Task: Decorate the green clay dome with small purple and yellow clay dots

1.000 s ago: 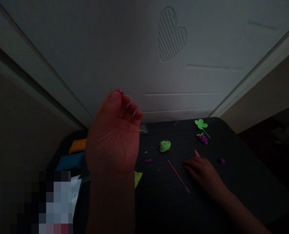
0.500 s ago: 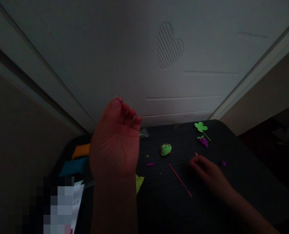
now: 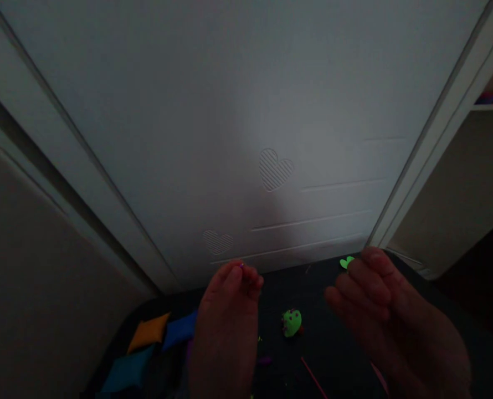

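My left hand point(image 3: 225, 327) is raised over the dark table, thumb and forefinger pinching a tiny purple piece of clay point(image 3: 241, 266). Its other fingers curl loosely behind. To the right, my right hand point(image 3: 396, 321) is lifted too, with fingers curled and tips together; whatever they hold, if anything, does not show. Between the hands a light green clay lump with pinkish dots point(image 3: 292, 322) rests on the table. A thin pink stick tool point(image 3: 313, 378) lies in front of it, and a purple clay piece point(image 3: 265, 361) sits by my left wrist.
Orange point(image 3: 150, 331), blue point(image 3: 180, 328) and teal packets point(image 3: 128, 367) lie at the table's left. A green clover shape point(image 3: 347, 262) is at the back right, partly behind my right hand. A white panel with heart carvings point(image 3: 275, 169) rises behind the dark tabletop point(image 3: 277, 291).
My right hand has risen off the table and come nearer the camera. My left hand still pinches the purple piece. The view has tilted upward, so the table sits lower.
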{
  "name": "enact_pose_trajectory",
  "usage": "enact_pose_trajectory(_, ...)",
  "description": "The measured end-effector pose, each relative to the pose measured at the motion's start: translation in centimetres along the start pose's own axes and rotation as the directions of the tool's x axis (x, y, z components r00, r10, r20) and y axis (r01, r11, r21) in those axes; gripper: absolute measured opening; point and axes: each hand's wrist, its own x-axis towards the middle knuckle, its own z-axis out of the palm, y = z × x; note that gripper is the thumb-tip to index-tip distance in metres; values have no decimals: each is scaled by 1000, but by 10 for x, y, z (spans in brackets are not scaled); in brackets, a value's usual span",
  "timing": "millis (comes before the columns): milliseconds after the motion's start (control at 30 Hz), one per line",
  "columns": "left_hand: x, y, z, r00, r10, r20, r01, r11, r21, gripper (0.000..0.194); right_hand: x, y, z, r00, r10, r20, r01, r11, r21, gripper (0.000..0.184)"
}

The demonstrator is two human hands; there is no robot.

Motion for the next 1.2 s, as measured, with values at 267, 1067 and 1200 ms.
enact_pose_trajectory(267, 0, -16, 4, 997, -41, -58, 46, 995, 84, 16, 1, -4, -21, 997, 71, 33, -74, 994, 82, 17)
enact_pose_trajectory(1067, 1, -14, -3, 996, -55, 65, 51, 997, 55, 13, 14, 0, -40, 998, -36, 61, 39, 998, -50, 17)
enact_pose_trajectory(1200, -7, -11, 4, 992, -95, 85, 91, 994, 52, 11, 13, -1, -36, 1000, -2, 30, 5, 997, -79, 18)
